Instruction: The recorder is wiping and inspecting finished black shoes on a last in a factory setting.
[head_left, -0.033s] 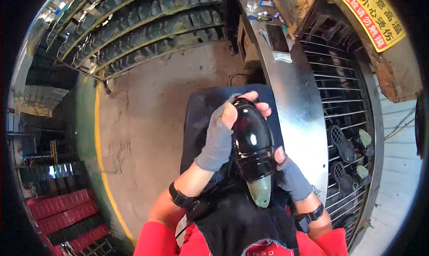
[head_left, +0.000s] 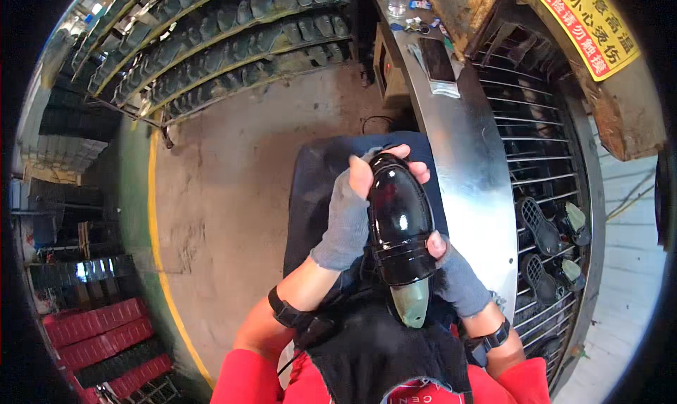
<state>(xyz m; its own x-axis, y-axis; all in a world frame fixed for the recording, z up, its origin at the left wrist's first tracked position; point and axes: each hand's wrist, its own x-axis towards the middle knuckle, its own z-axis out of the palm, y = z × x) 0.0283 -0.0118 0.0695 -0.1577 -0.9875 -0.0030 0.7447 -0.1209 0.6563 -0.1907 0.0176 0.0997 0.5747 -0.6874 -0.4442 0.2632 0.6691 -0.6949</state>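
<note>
Left hand (head_left: 347, 217), right hand (head_left: 455, 273) on black shoe (head_left: 403, 217), underside hidden

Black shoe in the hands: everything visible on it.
The black shoe looks glossy, like patent leather or a coated synthetic, with bright highlights. Its rounded toe points away from the person, top facing up; a raised band crosses it nearer the opening. A pale green last sticks out of the near end. The left hand grips the toe end; the right hand has its thumb on the band's right side. The sole is hidden.
</note>
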